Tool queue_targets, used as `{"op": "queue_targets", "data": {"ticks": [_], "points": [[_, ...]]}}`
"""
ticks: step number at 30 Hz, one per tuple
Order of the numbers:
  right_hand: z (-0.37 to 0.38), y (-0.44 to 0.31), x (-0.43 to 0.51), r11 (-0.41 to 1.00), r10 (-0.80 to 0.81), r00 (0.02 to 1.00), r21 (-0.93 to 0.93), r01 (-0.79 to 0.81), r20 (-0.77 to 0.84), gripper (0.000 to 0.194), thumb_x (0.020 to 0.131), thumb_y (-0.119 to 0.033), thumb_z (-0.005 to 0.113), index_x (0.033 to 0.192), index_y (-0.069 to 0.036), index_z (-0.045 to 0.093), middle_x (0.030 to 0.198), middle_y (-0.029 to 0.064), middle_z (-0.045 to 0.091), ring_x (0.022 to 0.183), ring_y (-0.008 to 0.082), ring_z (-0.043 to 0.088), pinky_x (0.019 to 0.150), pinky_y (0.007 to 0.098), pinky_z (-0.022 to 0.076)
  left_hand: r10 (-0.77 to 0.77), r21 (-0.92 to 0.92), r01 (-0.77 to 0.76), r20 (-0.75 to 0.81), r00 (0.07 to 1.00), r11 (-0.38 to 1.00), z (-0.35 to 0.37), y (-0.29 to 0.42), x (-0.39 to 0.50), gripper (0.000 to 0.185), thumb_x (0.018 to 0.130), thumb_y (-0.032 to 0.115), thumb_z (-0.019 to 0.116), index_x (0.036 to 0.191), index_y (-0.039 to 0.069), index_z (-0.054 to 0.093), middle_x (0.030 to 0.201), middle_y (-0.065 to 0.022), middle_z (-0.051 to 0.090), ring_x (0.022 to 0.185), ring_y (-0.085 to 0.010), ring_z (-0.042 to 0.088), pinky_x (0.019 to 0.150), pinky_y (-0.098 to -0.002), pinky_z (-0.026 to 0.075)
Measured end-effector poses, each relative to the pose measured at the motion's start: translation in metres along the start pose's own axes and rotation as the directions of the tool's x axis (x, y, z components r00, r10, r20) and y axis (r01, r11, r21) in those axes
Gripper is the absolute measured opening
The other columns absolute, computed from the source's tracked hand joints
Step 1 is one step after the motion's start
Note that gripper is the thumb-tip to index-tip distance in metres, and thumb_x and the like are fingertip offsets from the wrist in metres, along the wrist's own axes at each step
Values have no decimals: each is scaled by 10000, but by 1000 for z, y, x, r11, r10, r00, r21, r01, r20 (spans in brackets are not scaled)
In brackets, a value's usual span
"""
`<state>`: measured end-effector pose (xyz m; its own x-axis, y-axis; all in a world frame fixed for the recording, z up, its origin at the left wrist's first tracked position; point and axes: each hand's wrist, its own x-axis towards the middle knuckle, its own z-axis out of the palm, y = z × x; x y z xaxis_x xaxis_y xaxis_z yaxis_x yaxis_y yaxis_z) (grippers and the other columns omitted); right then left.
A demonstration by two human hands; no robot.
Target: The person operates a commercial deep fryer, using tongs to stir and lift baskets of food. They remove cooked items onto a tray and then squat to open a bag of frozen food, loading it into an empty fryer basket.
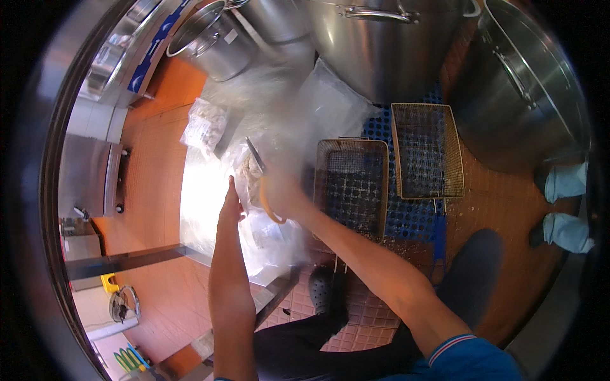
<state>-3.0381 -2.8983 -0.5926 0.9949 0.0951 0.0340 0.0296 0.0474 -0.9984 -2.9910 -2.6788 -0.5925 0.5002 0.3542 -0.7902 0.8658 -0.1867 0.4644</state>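
My right hand (284,195) is around scissors with a yellow-orange handle (268,208). Their metal blade (255,155) lies over a clear plastic bag of pale, lumpy contents (249,172); haze blurs the fingers and the area beyond. At the bag's left side is my left hand (233,202), thumb raised. Its other fingers are mostly hidden, so whether they grip the bag is unclear. Another clear bag with whitish contents (206,125) lies farther off on the shiny work surface (200,195), among loose plastic sheeting (329,102).
Two wire fryer baskets (317,190) (396,157) rest at the right on a blue perforated mat (410,226). Large steel pots (381,52) (505,102) stand beyond. Another person's lower legs (564,183) show at the far right. A metal rail (279,290) edges the near side.
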Motion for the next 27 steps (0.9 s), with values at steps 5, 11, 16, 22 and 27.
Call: {"op": "queue_targets", "data": {"ticks": [5,11,16,22,27], "points": [[8,-22,3,865,293,955,434,-250,-33,622,883,59,636,1478,16,460,1035,90,630,924,187,628,783,334,521,167,12,-170,147,975,985,-6,-6,7,785,837,899,424,1296,307,657,1170,32,686,1065,-244,553,904,-526,378],[-33,-75,-4,922,147,982,343,-180,118,629,893,101,640,1488,15,453,934,25,617,824,128,602,685,301,512,-70,-36,81,228,971,996,-31,26,-25,447,922,696,569,1045,288,707,876,68,677,777,-159,597,669,-418,458],[-123,-88,-83,872,98,946,431,-232,309,726,892,-23,782,1545,-37,465,1172,55,675,1062,140,633,940,297,529,116,-98,-81,432,895,992,-9,48,-106,425,956,460,685,1139,76,687,986,-51,704,805,-169,660,674,-345,557],[-213,-64,-128,893,450,881,-67,-445,147,419,927,-107,645,1330,-15,581,1120,202,715,1029,257,686,864,415,545,369,-108,-354,339,865,929,57,63,-156,646,873,26,769,1440,-86,480,1188,-183,674,1028,-262,702,845,-331,614],[-288,-85,-177,718,680,723,91,-690,118,449,882,-44,650,1322,38,620,1038,179,736,974,270,713,844,413,555,712,44,-763,329,620,644,140,36,-199,783,824,49,819,1493,-80,433,1139,-182,672,1004,-242,679,815,-351,574]]}}
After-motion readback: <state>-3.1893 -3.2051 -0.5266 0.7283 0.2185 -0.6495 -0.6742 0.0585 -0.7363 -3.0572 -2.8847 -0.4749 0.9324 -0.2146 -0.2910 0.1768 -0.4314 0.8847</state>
